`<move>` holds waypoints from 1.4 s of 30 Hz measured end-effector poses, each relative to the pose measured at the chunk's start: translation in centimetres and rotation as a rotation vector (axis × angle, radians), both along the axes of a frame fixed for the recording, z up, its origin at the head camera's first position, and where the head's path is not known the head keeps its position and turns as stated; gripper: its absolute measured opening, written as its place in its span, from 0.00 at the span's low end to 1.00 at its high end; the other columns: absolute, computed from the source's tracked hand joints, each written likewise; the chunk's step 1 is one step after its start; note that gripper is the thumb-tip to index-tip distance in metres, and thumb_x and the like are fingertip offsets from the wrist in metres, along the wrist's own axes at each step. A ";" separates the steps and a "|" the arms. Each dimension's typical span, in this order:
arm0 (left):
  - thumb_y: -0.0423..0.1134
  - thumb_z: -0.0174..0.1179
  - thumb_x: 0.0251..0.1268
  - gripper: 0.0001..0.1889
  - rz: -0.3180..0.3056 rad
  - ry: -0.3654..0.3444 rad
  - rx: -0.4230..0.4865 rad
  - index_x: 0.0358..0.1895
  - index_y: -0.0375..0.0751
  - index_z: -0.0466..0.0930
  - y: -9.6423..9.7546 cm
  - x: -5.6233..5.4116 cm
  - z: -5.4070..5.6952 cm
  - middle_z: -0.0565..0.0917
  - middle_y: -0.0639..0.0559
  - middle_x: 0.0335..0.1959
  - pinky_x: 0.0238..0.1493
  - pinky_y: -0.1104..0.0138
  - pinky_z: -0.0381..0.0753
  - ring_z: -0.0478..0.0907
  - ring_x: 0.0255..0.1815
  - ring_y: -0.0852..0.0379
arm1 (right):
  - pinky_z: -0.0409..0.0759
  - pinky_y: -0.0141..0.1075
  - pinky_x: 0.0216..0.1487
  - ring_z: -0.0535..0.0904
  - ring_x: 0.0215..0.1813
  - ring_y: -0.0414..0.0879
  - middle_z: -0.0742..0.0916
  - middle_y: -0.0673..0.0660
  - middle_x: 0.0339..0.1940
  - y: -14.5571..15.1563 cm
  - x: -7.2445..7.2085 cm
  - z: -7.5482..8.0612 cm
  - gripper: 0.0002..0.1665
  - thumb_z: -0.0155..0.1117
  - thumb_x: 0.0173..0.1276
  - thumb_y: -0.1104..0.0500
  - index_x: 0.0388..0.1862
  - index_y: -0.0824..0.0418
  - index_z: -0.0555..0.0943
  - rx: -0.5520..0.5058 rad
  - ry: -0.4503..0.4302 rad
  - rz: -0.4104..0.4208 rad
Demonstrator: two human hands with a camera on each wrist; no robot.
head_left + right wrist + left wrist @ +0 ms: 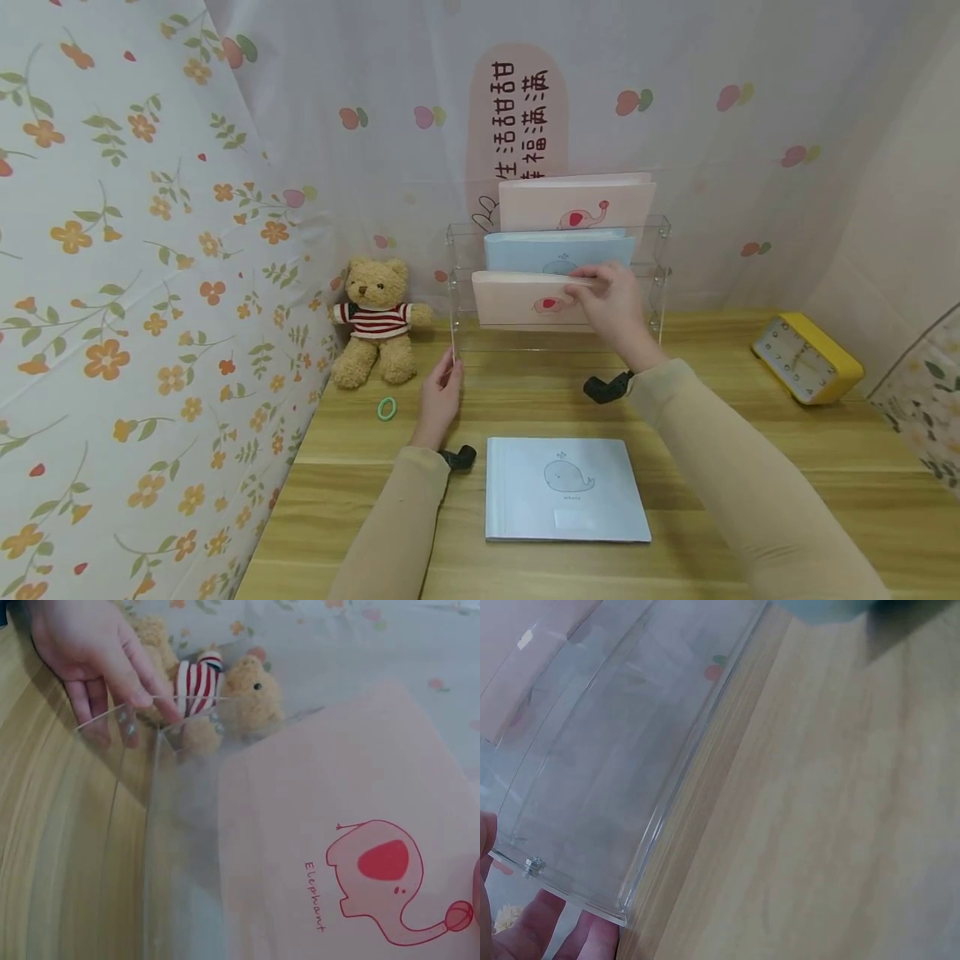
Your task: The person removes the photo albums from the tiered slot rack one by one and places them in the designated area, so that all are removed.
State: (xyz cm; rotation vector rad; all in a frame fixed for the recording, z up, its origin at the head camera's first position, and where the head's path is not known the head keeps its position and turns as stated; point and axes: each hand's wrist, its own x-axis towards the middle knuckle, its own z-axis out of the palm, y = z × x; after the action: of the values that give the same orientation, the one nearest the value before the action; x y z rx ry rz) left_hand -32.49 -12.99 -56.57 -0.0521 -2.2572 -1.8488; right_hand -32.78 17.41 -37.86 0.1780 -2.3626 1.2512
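Observation:
A clear acrylic rack (pixel 452 321) stands against the curtain, and my left hand (pixel 439 402) grips its left side panel near the bottom; in the left wrist view, the fingers (pixel 534 924) reach behind that panel. My right hand (pixel 617 310) pinches the top edge of the front pink elephant book (pixel 506 302), toward its right end. Behind it in the rack are a light blue book (pixel 513 252) and, in the top tier, another pink elephant book (pixel 528 202). Flat on the table in front lies a pale blue whale book (pixel 525 500).
To the left of the rack sits a teddy bear (pixel 375 321) in a striped shirt, with a small green ring (pixel 387 408) before it. A yellow alarm clock (pixel 810 358) stands at the right. Patterned curtains (pixel 150 250) border the wooden table (pixel 720 500).

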 end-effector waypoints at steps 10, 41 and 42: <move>0.47 0.58 0.88 0.26 0.015 -0.019 -0.010 0.83 0.52 0.74 0.1 0.2 0.1 0.82 0.42 0.77 0.73 0.42 0.82 0.84 0.73 0.38 | 0.69 0.53 0.64 0.76 0.61 0.62 0.86 0.64 0.49 0.2 1.5 1.2 0.13 0.80 0.73 0.58 0.52 0.63 0.93 -0.008 0.084 -0.052; 0.48 0.57 0.89 0.27 0.026 -0.003 -0.054 0.83 0.46 0.73 0.2 -0.1 0.3 0.82 0.41 0.77 0.70 0.44 0.84 0.85 0.70 0.39 | 0.80 0.49 0.57 0.84 0.58 0.62 0.90 0.64 0.55 1.4 6.2 -3.8 0.12 0.78 0.75 0.55 0.52 0.59 0.92 0.101 -0.248 0.057; 0.48 0.57 0.89 0.27 0.032 0.006 -0.064 0.82 0.45 0.74 0.2 -0.1 0.4 0.83 0.41 0.76 0.69 0.44 0.85 0.85 0.70 0.39 | 0.80 0.49 0.57 0.85 0.58 0.62 0.90 0.64 0.56 1.5 6.2 -4.1 0.12 0.78 0.75 0.55 0.52 0.59 0.92 0.100 -0.258 0.061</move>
State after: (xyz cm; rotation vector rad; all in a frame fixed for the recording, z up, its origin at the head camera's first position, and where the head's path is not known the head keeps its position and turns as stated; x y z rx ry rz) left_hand -32.57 -12.79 -56.22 -0.0318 -2.2994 -1.7587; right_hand -26.62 18.93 -41.95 0.1277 -2.6609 1.2493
